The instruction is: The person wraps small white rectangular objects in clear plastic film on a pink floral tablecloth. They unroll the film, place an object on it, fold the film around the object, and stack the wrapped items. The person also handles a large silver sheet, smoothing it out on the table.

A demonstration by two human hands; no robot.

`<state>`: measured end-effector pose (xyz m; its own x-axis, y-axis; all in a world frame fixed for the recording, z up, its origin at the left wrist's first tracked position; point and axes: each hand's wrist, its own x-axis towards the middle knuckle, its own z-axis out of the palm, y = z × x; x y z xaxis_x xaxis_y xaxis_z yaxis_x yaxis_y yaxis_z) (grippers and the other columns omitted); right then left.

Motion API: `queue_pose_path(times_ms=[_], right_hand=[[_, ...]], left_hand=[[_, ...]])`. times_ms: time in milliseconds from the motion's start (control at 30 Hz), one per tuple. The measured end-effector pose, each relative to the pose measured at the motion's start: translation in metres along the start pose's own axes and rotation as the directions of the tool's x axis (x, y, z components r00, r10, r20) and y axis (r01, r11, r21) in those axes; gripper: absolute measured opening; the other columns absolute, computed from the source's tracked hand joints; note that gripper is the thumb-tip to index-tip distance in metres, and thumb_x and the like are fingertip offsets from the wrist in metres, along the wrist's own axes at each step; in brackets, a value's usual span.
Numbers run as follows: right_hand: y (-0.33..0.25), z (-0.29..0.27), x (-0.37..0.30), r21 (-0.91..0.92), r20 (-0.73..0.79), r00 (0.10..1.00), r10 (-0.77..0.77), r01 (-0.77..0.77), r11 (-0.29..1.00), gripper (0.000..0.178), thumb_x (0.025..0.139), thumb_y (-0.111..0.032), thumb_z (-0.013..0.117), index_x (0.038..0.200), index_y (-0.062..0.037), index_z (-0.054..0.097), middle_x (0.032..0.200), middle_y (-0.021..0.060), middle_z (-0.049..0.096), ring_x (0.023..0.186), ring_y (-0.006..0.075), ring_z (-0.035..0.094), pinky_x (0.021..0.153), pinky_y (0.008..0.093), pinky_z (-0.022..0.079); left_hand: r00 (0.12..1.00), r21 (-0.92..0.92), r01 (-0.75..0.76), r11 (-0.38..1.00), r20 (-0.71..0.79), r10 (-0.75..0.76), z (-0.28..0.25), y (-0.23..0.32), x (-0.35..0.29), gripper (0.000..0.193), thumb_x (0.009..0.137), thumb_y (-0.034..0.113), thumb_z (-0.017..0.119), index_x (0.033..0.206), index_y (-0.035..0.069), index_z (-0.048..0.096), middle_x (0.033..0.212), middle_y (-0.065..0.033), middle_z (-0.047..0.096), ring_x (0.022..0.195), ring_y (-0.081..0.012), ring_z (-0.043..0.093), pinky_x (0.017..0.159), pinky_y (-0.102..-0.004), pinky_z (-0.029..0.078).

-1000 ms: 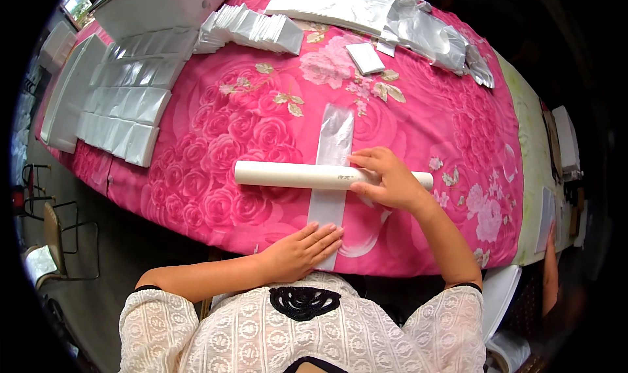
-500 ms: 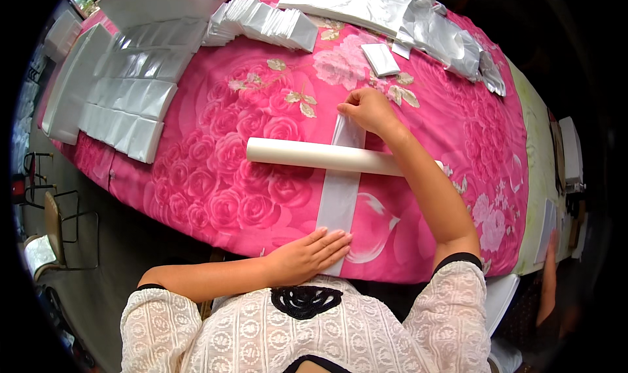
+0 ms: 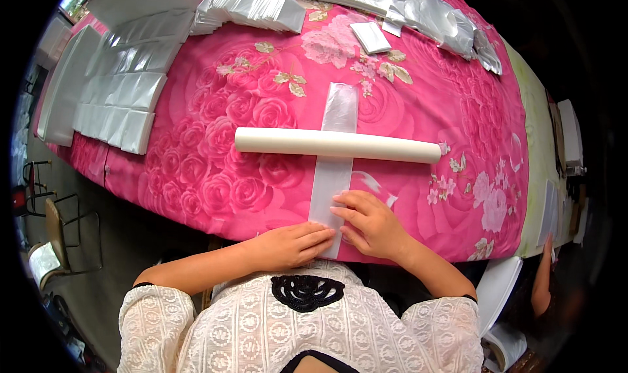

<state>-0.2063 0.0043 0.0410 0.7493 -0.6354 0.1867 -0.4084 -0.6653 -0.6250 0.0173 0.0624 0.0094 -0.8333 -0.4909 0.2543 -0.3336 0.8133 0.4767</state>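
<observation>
My left hand (image 3: 294, 245), lower centre of frame, lies flat, fingers outstretched, on silvery strip (image 3: 331, 183). My right hand (image 3: 371, 228) beside it, fingers bent over strip; whether pinching, can't tell. White roll (image 3: 337, 144) crosses strip mid-frame.

Noted well left of the left hand (image 3: 296, 245): brown chair (image 3: 54, 224). Noted far ahead and left of same hand: white box (image 3: 140, 1), window (image 3: 72, 3) beyond.
</observation>
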Motion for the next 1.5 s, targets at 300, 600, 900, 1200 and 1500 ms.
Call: queue_pose_path(times_ms=[300,600,900,1200,1500], right_hand=[[-0.003,0.005,-0.005,-0.066,0.056,0.998,-0.041,0.044,0.997,0.046,0.065,-0.001,0.057,0.111,-0.002,0.055,0.12,0.014,0.051,0.112,0.0312,0.046,0.094,0.039,0.039],[0.015,0.028,0.008,-0.188,-0.276,0.958,-0.078,0.025,0.982,0.032,0.065,0.0,0.062,0.097,-0.0051,0.062,0.103,0.0084,0.058,0.085,0.0263,0.055,0.071,0.036,0.047],[0.041,-0.019,0.03,-0.531,-0.336,0.934,-0.121,-0.082,0.843,0.039,0.072,-0.005,0.058,0.111,-0.0087,0.058,0.11,0.0097,0.056,0.101,0.027,0.052,0.088,0.0405,0.04],[0.104,-0.043,0.084,-0.451,-0.385,0.919,-0.082,-0.11,0.886,0.044,0.07,-0.004,0.064,0.113,-0.0116,0.058,0.106,0.0066,0.057,0.099,0.0259,0.053,0.087,0.0384,0.04],[0.021,-0.01,0.025,-0.05,0.126,0.986,-0.113,0.12,0.991,0.052,0.062,0.001,0.057,0.114,-0.0023,0.054,0.123,0.0142,0.049,0.117,0.0313,0.043,0.098,0.0411,0.036]], left_hand=[[0.994,-0.054,-0.095,0.994,-0.065,0.091,-0.018,-0.008,0.0,0.028,0.073,0.011,0.063,0.099,0.0,0.059,0.114,-0.0135,0.055,0.1,-0.0267,0.058,0.073,-0.0314,0.053],[0.992,-0.007,0.021,1.0,-0.128,-0.022,-0.028,-0.029,0.007,0.059,0.064,0.018,0.071,0.117,0.003,0.05,0.125,-0.0135,0.049,0.113,-0.0299,0.05,0.096,-0.0432,0.04],[0.994,0.164,0.03,0.986,0.097,-0.047,-0.023,-0.025,0.006,0.074,0.065,0.034,0.068,0.124,-0.002,0.043,0.133,-0.0139,0.041,0.123,-0.027,0.041,0.104,-0.0421,0.031],[0.992,0.124,-0.089,0.988,0.098,0.077,-0.007,-0.016,0.004,0.058,0.068,0.019,0.063,0.12,0.0,0.049,0.131,-0.0143,0.043,0.121,-0.0268,0.043,0.102,-0.0364,0.037],[0.981,-0.196,-0.058,0.979,-0.193,0.02,-0.01,-0.017,0.003,0.044,0.072,0.007,0.061,0.114,0.001,0.052,0.117,-0.0146,0.053,0.106,-0.0292,0.054,0.083,-0.0352,0.05]])
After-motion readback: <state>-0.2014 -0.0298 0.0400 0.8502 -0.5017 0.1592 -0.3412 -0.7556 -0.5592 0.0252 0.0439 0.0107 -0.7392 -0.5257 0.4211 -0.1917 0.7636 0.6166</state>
